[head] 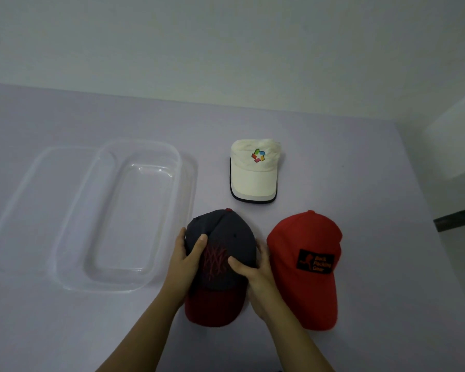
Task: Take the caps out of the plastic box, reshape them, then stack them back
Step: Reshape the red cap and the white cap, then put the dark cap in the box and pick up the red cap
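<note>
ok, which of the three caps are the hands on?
The navy cap with the dark red brim: left hand and right hand grip its crown from either side. The white cap and red cap lie untouched.

The navy cap, with a dark red brim and red stitching on its front, sits on the lavender counter with the brim pointing toward the person. The left hand grips the crown's left side, thumb across the front panel. The right hand grips the right side, thumb on the stitching.

The red cap, which has a black patch, lies just right of the navy cap. The white cap, with a multicoloured logo and a dark-edged brim, lies beyond both.

The clear plastic box stands open to the left, with no cap inside. A clear lid lies flat against its left side.
</note>
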`<state>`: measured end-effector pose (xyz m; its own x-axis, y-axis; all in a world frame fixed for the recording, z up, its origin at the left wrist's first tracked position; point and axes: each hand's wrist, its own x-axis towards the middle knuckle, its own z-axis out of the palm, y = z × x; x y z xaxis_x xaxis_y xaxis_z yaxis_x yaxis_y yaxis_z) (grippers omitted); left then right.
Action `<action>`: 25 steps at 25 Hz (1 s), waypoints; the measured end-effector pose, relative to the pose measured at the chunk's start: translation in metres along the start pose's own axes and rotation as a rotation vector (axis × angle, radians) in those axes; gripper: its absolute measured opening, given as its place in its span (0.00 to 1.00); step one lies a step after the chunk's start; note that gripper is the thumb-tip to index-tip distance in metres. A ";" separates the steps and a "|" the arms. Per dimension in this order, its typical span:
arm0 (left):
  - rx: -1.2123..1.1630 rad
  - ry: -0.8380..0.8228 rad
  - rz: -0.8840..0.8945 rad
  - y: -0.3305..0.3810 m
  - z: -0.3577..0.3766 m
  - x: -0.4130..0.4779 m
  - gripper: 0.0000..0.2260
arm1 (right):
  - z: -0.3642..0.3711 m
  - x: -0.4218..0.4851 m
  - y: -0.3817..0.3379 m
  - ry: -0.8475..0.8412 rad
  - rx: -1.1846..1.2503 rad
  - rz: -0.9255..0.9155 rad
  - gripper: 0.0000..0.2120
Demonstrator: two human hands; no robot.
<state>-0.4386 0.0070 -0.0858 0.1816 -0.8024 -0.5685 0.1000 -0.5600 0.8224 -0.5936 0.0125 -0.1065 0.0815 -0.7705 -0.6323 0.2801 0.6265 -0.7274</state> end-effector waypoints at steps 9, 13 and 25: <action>0.011 0.007 -0.020 0.002 0.004 -0.009 0.25 | 0.005 -0.009 0.004 -0.043 -0.013 -0.039 0.38; 0.001 0.022 -0.019 0.001 0.003 -0.009 0.24 | 0.007 -0.013 0.004 -0.109 0.033 -0.053 0.39; -0.269 -0.097 -0.215 0.089 0.016 -0.033 0.32 | 0.018 -0.039 -0.061 -0.208 0.314 -0.115 0.28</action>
<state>-0.4516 -0.0194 0.0061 0.0362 -0.6951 -0.7180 0.3818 -0.6543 0.6527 -0.5969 0.0020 -0.0324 0.2157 -0.8610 -0.4607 0.5750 0.4933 -0.6527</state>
